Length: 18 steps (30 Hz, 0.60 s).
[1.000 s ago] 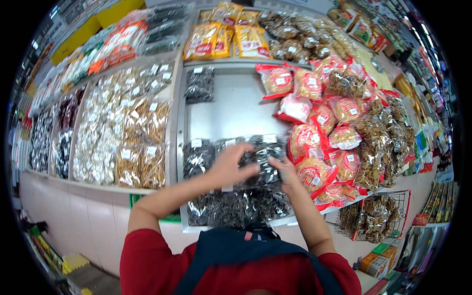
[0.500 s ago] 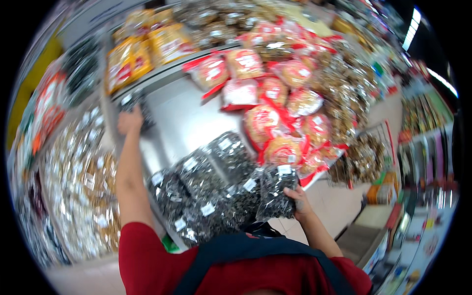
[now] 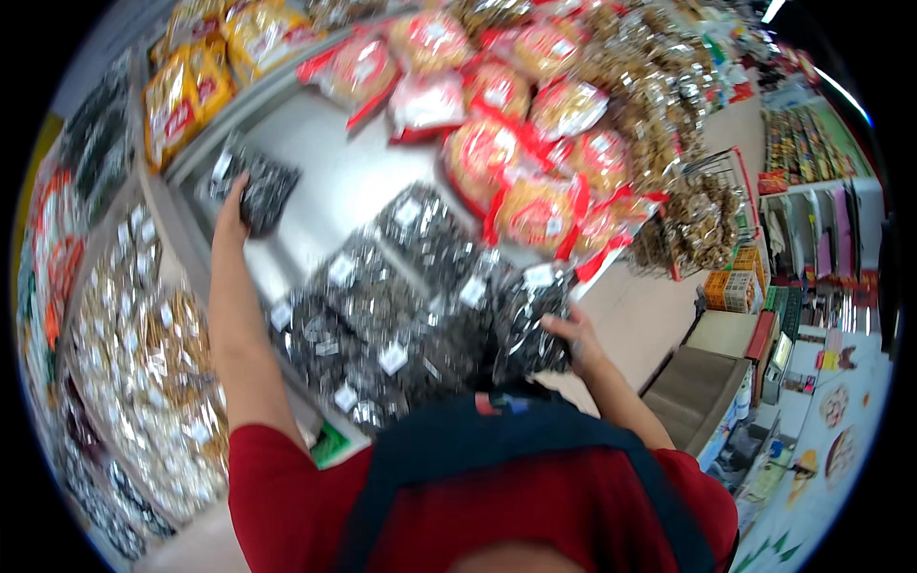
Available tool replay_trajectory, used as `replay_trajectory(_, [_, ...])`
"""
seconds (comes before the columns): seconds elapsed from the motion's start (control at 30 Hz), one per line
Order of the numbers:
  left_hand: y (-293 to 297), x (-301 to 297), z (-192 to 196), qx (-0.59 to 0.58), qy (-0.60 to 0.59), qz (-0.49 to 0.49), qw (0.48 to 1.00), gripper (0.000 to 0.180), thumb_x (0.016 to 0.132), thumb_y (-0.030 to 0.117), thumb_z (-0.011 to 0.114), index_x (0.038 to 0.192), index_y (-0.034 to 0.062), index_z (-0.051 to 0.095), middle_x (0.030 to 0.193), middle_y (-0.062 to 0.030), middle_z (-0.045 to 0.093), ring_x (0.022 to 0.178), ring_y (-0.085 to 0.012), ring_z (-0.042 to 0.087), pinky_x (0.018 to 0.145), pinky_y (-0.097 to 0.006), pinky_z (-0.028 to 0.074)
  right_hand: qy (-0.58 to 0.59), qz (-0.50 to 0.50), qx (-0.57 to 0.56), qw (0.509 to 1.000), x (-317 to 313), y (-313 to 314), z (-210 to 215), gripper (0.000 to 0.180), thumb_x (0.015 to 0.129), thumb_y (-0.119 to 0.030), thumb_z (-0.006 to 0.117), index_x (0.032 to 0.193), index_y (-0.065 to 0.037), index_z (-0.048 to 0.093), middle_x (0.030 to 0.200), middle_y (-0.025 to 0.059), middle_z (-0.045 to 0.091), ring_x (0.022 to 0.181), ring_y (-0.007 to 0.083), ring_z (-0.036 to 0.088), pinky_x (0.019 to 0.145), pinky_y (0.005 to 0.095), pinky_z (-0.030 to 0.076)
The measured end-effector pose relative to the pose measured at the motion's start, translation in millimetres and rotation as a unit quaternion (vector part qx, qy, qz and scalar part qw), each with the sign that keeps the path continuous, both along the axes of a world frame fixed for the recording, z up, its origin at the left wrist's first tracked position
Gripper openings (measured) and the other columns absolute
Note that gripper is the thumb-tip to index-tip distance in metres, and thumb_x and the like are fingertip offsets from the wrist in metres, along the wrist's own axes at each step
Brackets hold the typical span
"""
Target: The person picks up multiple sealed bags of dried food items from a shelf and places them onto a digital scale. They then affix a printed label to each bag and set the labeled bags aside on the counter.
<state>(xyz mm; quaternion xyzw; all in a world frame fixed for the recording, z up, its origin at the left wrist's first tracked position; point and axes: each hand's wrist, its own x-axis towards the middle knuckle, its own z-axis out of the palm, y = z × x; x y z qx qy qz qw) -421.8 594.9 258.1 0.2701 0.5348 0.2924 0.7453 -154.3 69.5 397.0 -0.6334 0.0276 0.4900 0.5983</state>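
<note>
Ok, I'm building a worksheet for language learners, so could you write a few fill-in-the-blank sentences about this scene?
1. One hand touches the lone dark bag; it is the person's ____ hand.
2. The sleeves are coloured ____.
3. In the picture, the red-edged packets lie to the ____ of the yellow packets.

Missing words: left; red; right.

Left hand (image 3: 232, 204) on a dark packet (image 3: 271, 194)

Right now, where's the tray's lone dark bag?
The bag is upper left in the head view, touching the left hand, by the tray's left side, near yellow packets.
</note>
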Motion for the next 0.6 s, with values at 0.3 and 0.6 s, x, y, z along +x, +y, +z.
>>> replay_trajectory(0.3, [-45, 33, -19, 0.118, 0.037, 0.176, 0.976, 0.057, 0.058, 0.012, 0.085, 0.099, -0.0132, 0.054, 0.092, -0.0148, 0.064, 0.075, -0.0227, 0.065, 0.069, -0.038, 0.056, -0.05, 0.069, 0.012, 0.996, -2, 7, 11, 0.051, 0.081, -0.01, 0.065, 0.128, 0.0, 0.045, 0.111, 0.011, 0.061, 0.096, 0.02, 0.063, 0.085, 0.0338, 0.052])
replay_trajectory(0.6, [-166, -5, 117, 0.168, -0.043, 0.052, 0.983, 0.036, 0.073, 0.016, 0.075, 0.1, -0.0027, 0.059, 0.085, -0.0107, 0.064, 0.071, -0.0215, 0.065, 0.063, -0.032, 0.057, -0.218, 0.301, 0.055, 0.927, 7, 31, -31, 0.077, 0.083, -0.031, 0.072, 0.141, 0.0, 0.032, 0.132, 0.0189, 0.049, 0.116, 0.0272, 0.051, 0.094, 0.0393, 0.044])
